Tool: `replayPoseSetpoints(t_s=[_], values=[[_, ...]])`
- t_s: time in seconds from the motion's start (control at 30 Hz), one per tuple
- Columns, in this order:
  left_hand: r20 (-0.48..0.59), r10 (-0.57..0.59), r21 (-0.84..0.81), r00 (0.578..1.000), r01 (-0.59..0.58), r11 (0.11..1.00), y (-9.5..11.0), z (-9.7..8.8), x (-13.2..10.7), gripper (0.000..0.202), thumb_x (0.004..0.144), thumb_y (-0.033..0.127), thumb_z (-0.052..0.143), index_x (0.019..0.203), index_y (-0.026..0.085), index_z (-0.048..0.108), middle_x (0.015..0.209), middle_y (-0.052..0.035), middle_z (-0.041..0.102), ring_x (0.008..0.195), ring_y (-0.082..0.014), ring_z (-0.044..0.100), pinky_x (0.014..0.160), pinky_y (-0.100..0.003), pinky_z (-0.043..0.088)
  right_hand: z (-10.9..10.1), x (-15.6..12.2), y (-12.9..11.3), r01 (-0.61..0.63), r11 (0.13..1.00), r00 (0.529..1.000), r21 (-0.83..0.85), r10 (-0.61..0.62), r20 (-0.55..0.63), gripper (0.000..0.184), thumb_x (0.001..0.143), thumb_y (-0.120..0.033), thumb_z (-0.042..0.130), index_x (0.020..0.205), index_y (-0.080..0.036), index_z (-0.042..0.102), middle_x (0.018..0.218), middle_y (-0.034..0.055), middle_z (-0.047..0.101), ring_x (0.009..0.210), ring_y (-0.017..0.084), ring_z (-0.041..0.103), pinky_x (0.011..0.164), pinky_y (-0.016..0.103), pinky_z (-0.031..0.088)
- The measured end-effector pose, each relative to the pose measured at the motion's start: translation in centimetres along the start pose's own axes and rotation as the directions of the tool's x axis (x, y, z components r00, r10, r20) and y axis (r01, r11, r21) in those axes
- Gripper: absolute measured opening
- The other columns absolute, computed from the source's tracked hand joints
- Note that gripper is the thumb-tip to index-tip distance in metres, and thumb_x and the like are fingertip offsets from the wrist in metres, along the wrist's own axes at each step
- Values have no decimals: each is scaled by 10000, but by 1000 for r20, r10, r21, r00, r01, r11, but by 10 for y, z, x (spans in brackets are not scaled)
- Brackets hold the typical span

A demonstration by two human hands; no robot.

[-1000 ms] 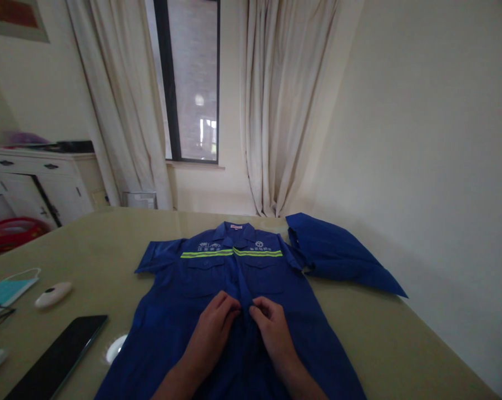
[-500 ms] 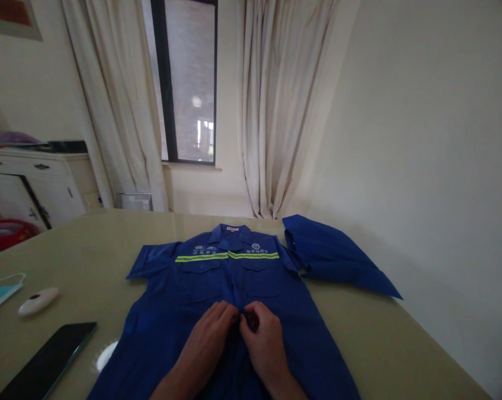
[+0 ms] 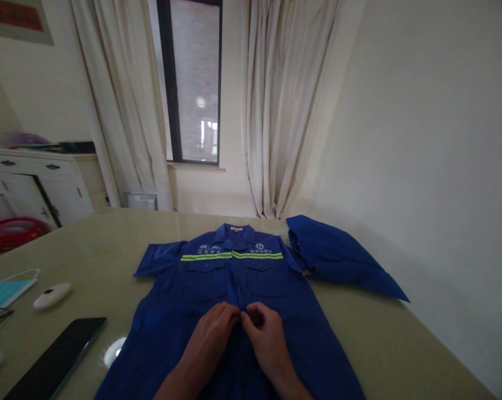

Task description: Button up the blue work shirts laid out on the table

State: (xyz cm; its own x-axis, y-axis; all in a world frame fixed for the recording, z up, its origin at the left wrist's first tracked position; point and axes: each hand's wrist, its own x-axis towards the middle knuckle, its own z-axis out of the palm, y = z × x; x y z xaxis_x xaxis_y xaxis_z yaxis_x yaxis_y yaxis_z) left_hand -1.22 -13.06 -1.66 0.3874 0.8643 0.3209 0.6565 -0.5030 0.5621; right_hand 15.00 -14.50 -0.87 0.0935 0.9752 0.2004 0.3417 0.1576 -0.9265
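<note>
A blue short-sleeved work shirt [image 3: 317, 344] lies front side up on the table, collar away from me. Yellow-green stripes cross its chest below white printed lettering, and two flap pockets sit under them. My left hand [image 3: 214, 333] pinches the shirt's front edge at the middle, below the pockets. Right beside it my right hand [image 3: 266, 332] pinches the same front opening, thumb and forefinger curled together. The fingertips almost meet. Whether a button lies between them is hidden.
Another folded blue garment [image 3: 342, 255] lies at the shirt's right sleeve. On the table's [image 3: 121, 228] left are a black phone [image 3: 56, 358], a white mouse-like object [image 3: 51, 296] and a light-blue face mask [image 3: 9, 291]. A wall [image 3: 451, 222] borders the right side.
The view has shifted slightly, so everything appears a little further right. Both hands stay pinched at the shirt's front opening, with hardly any finger movement.
</note>
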Motion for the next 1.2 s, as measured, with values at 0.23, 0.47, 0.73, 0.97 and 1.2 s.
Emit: replayPoseSetpoints(t_s=[0.23, 0.47, 0.73, 0.97, 1.2], values=[[-11, -34, 49, 999, 34, 998, 3, 2, 1, 225, 1001, 168, 446, 975, 250, 654, 962, -20, 679, 913, -202, 645, 836, -312, 504, -5, -2, -7, 24, 1000, 999, 19, -24, 26, 307, 877, -472, 653, 831, -188, 760, 756, 51, 742, 706, 206, 675, 654, 262, 499], [-15, -104, -180, 994, 100, 979, -2, 6, 3, 189, 985, 198, 448, 938, 245, 625, 923, -18, 707, 865, -186, 674, 799, -282, 499, -9, 2, -1, -55, 994, 990, 93, 42, 136, 458, 927, -555, 552, 736, -170, 711, 586, 14, 633, 546, 169, 604, 519, 239, 434], [-36, -158, -329, 987, 138, 934, 0, 5, 5, 126, 931, 185, 488, 979, 247, 587, 883, -4, 721, 832, -178, 696, 764, -255, 485, -4, 2, 9, -11, 1000, 996, 21, 9, 93, 168, 837, -317, 621, 841, -182, 720, 718, 25, 698, 615, 173, 637, 576, 244, 463], [21, -192, -412, 981, 184, 892, 7, -5, 7, 190, 972, 376, 528, 1106, 250, 575, 850, 16, 713, 790, -180, 670, 732, -262, 467, -3, 1, 3, 85, 991, 994, -106, -77, 81, 104, 828, -215, 613, 797, -186, 708, 778, 30, 704, 701, 178, 652, 660, 248, 473], [20, -174, -442, 985, 165, 882, -6, 3, 11, 146, 877, 211, 572, 1017, 228, 613, 752, 43, 628, 706, -153, 595, 661, -239, 409, -6, 0, 2, 70, 982, 993, -176, -52, 107, 111, 839, -187, 602, 797, -196, 704, 804, 31, 699, 752, 185, 662, 697, 245, 464]])
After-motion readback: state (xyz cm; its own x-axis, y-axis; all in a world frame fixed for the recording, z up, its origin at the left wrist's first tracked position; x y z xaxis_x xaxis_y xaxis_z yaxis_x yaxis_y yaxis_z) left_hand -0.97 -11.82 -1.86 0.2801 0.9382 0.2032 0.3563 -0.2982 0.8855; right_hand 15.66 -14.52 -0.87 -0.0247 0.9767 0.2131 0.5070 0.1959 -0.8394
